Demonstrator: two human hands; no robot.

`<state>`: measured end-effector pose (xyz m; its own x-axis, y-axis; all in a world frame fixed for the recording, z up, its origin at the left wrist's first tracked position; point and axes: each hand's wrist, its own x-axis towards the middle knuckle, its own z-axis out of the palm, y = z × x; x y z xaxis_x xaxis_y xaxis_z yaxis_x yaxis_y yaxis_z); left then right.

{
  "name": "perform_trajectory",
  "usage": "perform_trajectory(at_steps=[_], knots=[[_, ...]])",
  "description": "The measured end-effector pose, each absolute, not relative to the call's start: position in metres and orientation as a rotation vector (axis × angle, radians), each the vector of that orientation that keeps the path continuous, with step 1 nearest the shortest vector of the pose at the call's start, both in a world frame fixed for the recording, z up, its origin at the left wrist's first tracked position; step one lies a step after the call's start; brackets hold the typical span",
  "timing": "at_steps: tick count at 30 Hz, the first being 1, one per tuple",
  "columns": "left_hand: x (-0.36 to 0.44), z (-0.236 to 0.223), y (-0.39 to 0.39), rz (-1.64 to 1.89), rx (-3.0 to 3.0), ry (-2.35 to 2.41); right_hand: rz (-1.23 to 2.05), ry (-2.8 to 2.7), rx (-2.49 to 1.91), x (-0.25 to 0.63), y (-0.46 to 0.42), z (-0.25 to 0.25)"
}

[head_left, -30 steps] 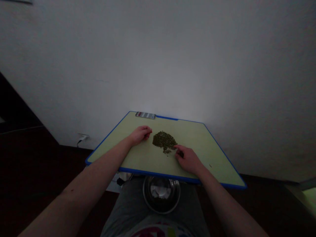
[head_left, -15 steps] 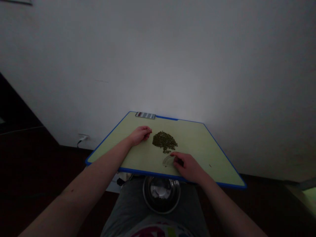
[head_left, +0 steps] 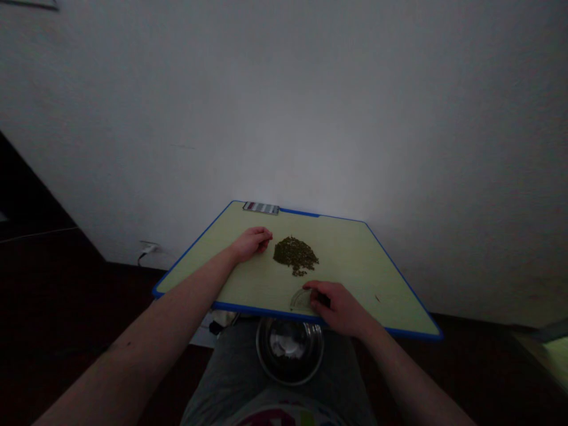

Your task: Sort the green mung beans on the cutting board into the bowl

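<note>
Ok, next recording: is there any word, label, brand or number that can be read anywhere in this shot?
No text is readable.
The flat silver device at the far edge of the pale green, blue-rimmed board: a reddish patch and stripes, too small and blurred to read.
The colourful print on the grey-white shirt: cut off by the frame, no letters can be made out.
</note>
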<state>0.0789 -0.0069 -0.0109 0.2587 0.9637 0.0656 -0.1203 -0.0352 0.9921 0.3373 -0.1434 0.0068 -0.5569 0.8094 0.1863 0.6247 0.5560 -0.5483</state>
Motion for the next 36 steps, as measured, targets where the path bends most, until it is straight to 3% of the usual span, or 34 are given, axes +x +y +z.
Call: perform_trajectory(at_steps=[18,36], knots=[[0.0789,-0.0116,-0.0066,1.104,1.276,0.882,0.741,-2.315,-1.105,0.3406,-0.1453,0.0051],[0.0789,-0.0109,-0.0076,1.099,1.285,0.897,0.659,-2.277,-1.195,0.3409,-0.1437,0.0041]])
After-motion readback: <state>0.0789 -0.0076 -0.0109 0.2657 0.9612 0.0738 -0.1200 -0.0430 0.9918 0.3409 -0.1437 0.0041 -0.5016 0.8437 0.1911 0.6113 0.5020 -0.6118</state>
